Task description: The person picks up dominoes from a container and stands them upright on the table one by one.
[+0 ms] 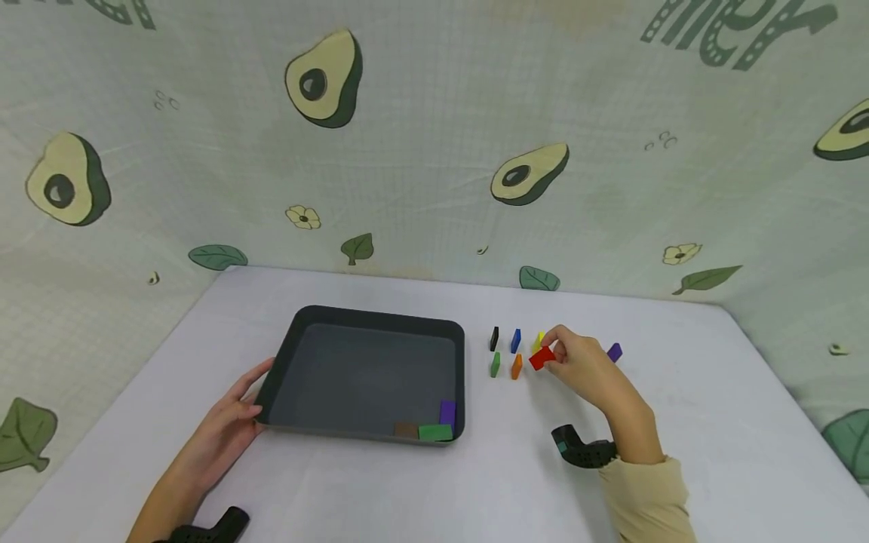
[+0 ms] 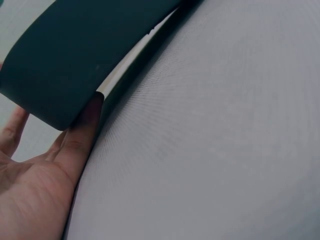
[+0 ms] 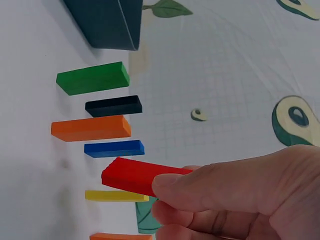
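Note:
My right hand (image 1: 577,362) pinches a red domino-like block (image 3: 135,175) between thumb and fingers, above the table among standing blocks. These are a black block (image 1: 494,338), a blue one (image 1: 516,341), a yellow one (image 3: 115,195), a green one (image 1: 495,365) and an orange one (image 1: 517,367). At the near left corner of the dark grey tray (image 1: 360,362), my left hand (image 1: 227,422) grips its edge. The left wrist view shows fingers under the raised tray wall (image 2: 75,55), with a gap above the cloth.
Inside the tray's near right corner lie a purple block (image 1: 447,412), a green block (image 1: 435,433) and a brown block (image 1: 406,430). Another purple block (image 1: 614,351) stands beyond my right wrist. A second orange block (image 3: 120,236) shows at the right wrist view's bottom edge.

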### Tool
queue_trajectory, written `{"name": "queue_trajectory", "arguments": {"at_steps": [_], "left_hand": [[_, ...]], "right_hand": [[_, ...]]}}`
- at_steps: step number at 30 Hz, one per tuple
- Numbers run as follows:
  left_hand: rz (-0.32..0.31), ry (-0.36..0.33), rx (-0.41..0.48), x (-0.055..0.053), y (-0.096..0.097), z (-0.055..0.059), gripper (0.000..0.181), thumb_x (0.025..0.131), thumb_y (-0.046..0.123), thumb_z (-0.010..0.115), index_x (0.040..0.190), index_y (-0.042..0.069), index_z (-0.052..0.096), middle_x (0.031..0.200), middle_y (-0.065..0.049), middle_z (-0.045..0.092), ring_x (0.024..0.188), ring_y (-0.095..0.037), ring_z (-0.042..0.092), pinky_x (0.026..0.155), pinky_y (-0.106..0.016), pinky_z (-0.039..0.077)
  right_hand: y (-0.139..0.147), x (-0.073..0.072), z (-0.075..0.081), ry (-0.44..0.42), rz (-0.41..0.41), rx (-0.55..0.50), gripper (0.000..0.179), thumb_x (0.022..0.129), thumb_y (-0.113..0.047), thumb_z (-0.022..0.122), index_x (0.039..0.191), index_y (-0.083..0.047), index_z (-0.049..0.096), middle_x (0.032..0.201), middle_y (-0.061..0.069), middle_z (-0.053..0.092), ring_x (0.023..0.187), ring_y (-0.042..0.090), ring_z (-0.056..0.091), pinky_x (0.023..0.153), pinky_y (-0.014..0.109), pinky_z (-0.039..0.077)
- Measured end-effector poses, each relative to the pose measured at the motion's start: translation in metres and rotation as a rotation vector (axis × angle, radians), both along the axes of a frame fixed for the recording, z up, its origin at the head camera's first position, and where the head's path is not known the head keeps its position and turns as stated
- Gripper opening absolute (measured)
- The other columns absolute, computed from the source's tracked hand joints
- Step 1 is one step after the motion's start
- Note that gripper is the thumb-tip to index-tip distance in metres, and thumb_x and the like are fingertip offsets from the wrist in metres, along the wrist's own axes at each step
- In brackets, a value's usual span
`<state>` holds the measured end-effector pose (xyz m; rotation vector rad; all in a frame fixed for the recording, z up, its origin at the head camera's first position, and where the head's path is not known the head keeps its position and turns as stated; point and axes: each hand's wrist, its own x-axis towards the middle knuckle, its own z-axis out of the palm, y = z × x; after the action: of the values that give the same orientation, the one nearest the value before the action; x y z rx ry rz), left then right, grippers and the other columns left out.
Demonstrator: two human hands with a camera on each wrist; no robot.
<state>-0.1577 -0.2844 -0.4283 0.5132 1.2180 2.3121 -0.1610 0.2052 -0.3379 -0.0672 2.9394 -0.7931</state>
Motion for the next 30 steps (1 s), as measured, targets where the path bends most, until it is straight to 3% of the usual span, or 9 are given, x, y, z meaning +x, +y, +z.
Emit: {"name": "queue_trajectory", "arguments": {"at_steps": [9, 16, 30], "left_hand": [[-0.009, 0.006, 0.001, 0.0, 0.0, -0.001, 0.061, 0.095, -0.008, 0.018, 0.149, 0.018, 0.016, 0.144, 0.001, 0.042, 0.125, -0.012, 0.047, 0.098, -0.023, 0.041], [-0.016, 0.01, 0.007, -0.001, 0.0, -0.001, 0.061, 0.094, -0.008, 0.018, 0.149, 0.018, 0.015, 0.144, 0.002, 0.04, 0.126, -0.011, 0.046, 0.098, -0.023, 0.04], [-0.001, 0.009, -0.024, 0.0, 0.0, -0.001, 0.061, 0.094, -0.008, 0.019, 0.149, 0.019, 0.016, 0.143, 0.003, 0.042, 0.125, -0.011, 0.047, 0.097, -0.023, 0.04]], "right_hand": [[-0.001, -0.003, -0.009, -0.046, 0.022, 0.042, 0.024, 0.083, 0.005, 0.056, 0.106, 0.004, 0.057, 0.075, 0.008, 0.049, 0.067, 0.019, 0.045, 0.06, 0.028, 0.039], [-0.001, -0.003, -0.012, -0.114, -0.041, 0.061, 0.026, 0.084, 0.002, 0.058, 0.11, 0.004, 0.058, 0.076, 0.008, 0.049, 0.07, 0.02, 0.045, 0.061, 0.027, 0.04], [0.001, -0.005, -0.016, -0.11, -0.045, 0.081, 0.025, 0.084, -0.005, 0.063, 0.107, 0.005, 0.06, 0.08, 0.009, 0.055, 0.072, 0.021, 0.049, 0.063, 0.03, 0.043]]}}
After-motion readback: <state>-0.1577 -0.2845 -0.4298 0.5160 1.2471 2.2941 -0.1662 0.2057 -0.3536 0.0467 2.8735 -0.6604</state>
